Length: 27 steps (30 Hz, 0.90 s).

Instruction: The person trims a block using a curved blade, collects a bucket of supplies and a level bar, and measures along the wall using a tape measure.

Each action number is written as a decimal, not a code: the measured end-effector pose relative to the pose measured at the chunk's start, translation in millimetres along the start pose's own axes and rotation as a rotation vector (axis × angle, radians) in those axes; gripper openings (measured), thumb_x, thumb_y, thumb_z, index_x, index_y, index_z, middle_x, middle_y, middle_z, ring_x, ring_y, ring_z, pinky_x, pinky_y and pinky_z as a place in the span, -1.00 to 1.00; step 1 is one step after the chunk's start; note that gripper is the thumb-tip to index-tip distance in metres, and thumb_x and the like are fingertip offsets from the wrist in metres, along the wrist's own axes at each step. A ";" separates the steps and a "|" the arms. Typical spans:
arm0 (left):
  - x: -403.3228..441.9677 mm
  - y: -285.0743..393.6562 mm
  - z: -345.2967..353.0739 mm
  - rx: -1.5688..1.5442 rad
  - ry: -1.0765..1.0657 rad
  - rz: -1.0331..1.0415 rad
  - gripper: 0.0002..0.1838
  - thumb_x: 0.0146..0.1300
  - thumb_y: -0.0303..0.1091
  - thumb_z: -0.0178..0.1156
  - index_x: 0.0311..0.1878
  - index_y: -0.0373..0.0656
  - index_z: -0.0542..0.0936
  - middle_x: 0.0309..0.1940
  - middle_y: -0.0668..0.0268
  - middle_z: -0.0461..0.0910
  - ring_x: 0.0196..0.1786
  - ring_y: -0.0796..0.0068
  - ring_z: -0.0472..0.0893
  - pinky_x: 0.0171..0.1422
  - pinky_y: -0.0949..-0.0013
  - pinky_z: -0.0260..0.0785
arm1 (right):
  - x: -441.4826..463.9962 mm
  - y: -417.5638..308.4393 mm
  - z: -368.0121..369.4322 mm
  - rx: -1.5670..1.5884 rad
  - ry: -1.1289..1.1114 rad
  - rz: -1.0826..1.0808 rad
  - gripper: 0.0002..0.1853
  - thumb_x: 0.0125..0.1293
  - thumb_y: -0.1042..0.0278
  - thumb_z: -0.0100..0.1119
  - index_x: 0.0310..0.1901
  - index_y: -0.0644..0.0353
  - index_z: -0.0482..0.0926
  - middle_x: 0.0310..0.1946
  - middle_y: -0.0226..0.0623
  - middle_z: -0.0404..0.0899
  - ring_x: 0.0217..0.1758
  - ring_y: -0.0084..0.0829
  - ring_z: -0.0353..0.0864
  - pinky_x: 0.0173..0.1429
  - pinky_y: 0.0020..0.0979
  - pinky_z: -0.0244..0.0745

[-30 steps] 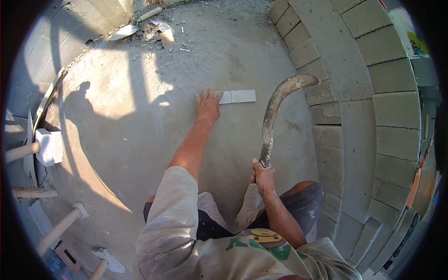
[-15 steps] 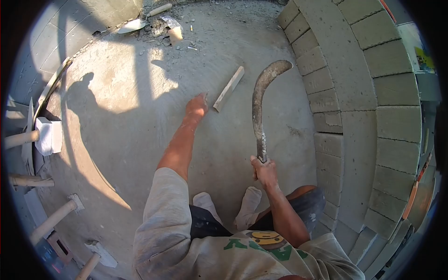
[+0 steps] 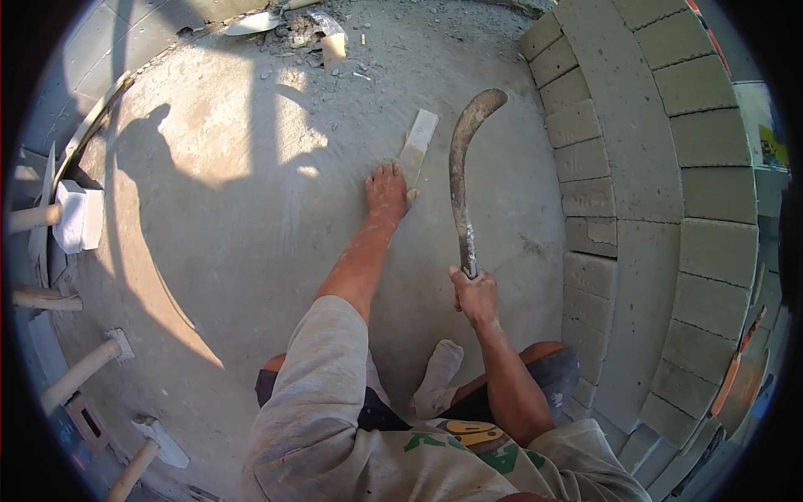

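Right hand (image 3: pixel 476 298): fingers closed round a curved, grey-brown hooked tool (image 3: pixel 457 167); left hand (image 3: pixel 388 192): fingers parted at one end of a pale, flat rectangular strip (image 3: pixel 421 136); cannot tell whether gripping.

The curved, sickle-shaped blade (image 3: pixel 457 171) was dark and mottled, with whitish specks near its handle; it rose from the right hand (image 3: pixel 477 299), its tip hooking toward the right. The narrow rectangular strip (image 3: pixel 421 134), pale at its far end and tanner nearer, lay slantwise on the concrete floor (image 3: pixel 510 217), left of the blade, its near end beside the left hand (image 3: pixel 388 192).
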State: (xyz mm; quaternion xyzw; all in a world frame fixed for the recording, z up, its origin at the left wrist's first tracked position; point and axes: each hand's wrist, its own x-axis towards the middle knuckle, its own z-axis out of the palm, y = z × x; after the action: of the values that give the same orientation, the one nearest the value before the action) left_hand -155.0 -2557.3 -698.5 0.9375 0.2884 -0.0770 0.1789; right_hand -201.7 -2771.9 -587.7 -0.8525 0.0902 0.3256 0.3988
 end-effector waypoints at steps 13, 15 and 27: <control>1.8 -43.6 -5.2 -0.119 0.050 0.225 -0.29 0.06 -0.34 0.27 0.33 0.03 0.28 0.31 0.30 0.25 0.41 0.29 0.19 0.43 0.12 0.11 | 93.9 -9.1 44.6 -0.429 0.038 -0.208 -0.49 0.18 -0.01 0.12 -0.21 0.43 0.57 -0.27 0.17 0.59 -0.12 0.09 0.57 0.02 -0.14 0.43; 4.3 -49.6 -10.6 -0.121 0.109 0.234 -0.27 0.05 -0.34 0.29 0.34 0.04 0.27 0.33 0.30 0.23 0.41 0.30 0.17 0.43 0.12 0.11 | 108.2 -2.9 53.5 -0.452 0.020 -0.148 -0.47 0.19 -0.02 0.11 -0.17 0.43 0.57 -0.21 0.17 0.58 -0.07 0.08 0.56 0.07 -0.15 0.43; -3.2 -171.9 -143.9 -0.140 0.199 -0.133 -0.52 0.14 -0.42 0.09 0.19 -0.10 0.45 0.19 0.11 0.41 0.30 0.13 0.34 0.37 0.21 0.21 | 3.7 -184.5 -34.8 0.078 -0.025 -0.620 -0.64 0.35 0.12 0.09 -0.45 0.27 0.46 -0.76 -0.45 0.32 -0.75 -0.59 0.29 -0.65 -0.47 0.19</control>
State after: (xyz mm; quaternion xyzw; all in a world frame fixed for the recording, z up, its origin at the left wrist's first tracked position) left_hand -249.5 -2372.0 -614.8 0.9045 0.3709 0.0251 0.2088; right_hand -105.7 -2674.5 -459.1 -0.8194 -0.1666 0.1953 0.5126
